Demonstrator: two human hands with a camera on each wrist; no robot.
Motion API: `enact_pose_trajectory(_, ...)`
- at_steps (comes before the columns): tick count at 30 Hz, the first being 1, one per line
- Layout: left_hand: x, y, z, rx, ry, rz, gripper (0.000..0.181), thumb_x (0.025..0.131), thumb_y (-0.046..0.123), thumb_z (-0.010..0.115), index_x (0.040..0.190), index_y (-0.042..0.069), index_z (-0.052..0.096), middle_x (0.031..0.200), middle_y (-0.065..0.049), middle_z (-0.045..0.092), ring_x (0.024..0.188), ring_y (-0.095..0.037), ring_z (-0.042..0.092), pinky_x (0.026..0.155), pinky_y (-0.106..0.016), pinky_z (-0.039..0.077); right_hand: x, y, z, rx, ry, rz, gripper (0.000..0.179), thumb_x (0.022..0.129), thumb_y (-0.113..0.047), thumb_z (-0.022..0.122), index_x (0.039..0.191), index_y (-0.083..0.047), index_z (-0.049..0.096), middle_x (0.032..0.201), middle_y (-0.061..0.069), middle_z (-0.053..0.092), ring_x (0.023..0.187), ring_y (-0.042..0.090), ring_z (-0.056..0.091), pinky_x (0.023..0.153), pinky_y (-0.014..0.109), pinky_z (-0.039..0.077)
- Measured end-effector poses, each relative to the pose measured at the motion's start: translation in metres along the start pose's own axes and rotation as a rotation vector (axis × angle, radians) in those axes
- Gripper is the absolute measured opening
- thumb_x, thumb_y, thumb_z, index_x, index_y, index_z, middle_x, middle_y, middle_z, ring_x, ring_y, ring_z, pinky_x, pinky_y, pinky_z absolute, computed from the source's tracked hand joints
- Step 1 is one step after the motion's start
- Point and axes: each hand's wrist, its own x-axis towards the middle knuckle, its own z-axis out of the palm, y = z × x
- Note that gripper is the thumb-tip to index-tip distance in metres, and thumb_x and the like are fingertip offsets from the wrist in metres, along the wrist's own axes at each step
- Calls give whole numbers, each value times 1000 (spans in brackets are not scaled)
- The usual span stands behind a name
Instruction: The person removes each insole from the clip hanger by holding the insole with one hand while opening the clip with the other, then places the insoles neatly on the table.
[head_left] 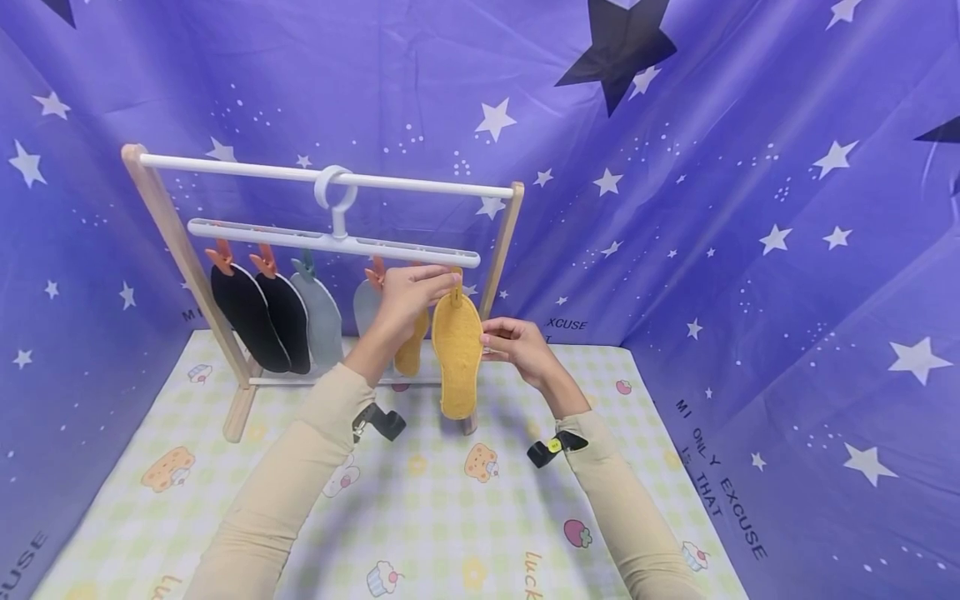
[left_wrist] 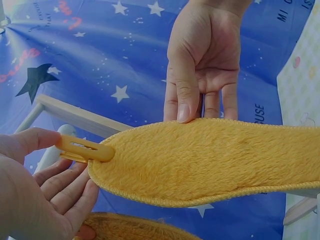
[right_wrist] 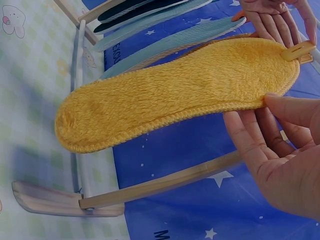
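The person's left hand (head_left: 416,292) has its thumb and fingers pinched on a yellow clip (left_wrist: 85,149), and that clip bites the broad top end of a yellow insole (head_left: 457,354). The right hand (head_left: 525,346) grasps the same insole by its near edge, thumb on the plush face and fingers tucked behind. So the insole hangs upright between the two hands, its narrower end reaching down below them both. Just above the left hand runs the end of a white hanger (head_left: 337,242), hooked over the top rail of a rack (head_left: 420,183); I can't make out whether the yellow clip is fastened to it.

Partly behind the left hand hangs a second yellow insole (head_left: 408,358), and just to that hand's left a grey insole (head_left: 364,302) under an orange clip (head_left: 377,272). Farther left of it come another grey insole (head_left: 318,321) on a green clip (head_left: 303,265), then two black insoles (head_left: 251,321) on orange clips of their own. Below both hands spreads the table (head_left: 435,500) in its checked cloth, and behind them a purple starry curtain (head_left: 750,183).
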Motion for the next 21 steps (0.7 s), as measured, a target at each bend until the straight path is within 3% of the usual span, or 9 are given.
enact_pose_trajectory(11, 2, -4, 3, 15, 24, 27, 38, 90, 19, 79, 121, -2, 72, 119, -20, 74, 111, -29, 73, 97, -36, 59, 2, 2, -3, -14, -14, -17, 21, 97, 6, 61, 117, 12, 64, 92, -3, 72, 84, 12, 71, 82, 37, 64)
enact_pose_trajectory(21, 3, -7, 4, 0, 55, 58, 36, 90, 17, 79, 119, -4, 73, 115, -22, 74, 107, -31, 74, 91, -32, 61, 4, 2, -3, -19, -25, -26, 24, 97, 7, 60, 119, 17, 60, 92, -2, 71, 83, 12, 71, 81, 37, 65)
